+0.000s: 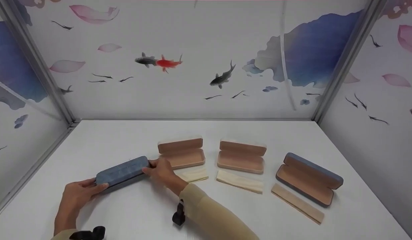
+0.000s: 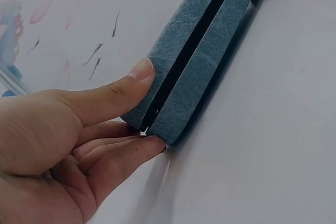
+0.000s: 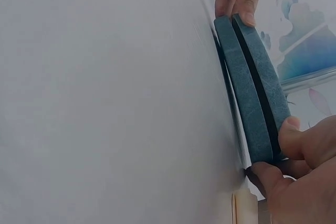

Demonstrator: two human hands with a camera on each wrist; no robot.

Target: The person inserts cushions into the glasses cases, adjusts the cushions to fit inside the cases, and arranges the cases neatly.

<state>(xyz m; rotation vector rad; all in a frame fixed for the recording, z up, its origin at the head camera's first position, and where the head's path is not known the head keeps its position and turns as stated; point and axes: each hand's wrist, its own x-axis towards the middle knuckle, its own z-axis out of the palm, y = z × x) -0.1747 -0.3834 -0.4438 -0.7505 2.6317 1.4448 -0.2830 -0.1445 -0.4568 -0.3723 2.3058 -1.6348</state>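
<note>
Head view: left hand (image 1: 76, 195) and right hand (image 1: 163, 173) grip opposite ends of a blue case (image 1: 123, 170) at the left of the desk (image 1: 135, 215). Three open cases (image 1: 241, 162) and folded cloths (image 1: 240, 182) lie to its right

It looked like a work booth (image 1: 179, 100): a white counter (image 1: 125, 213) sat inside three walls (image 1: 199, 40) painted with fish (image 1: 222, 78) and pink petals (image 1: 67, 66), with metal posts (image 1: 350, 56) at the corners.
</note>
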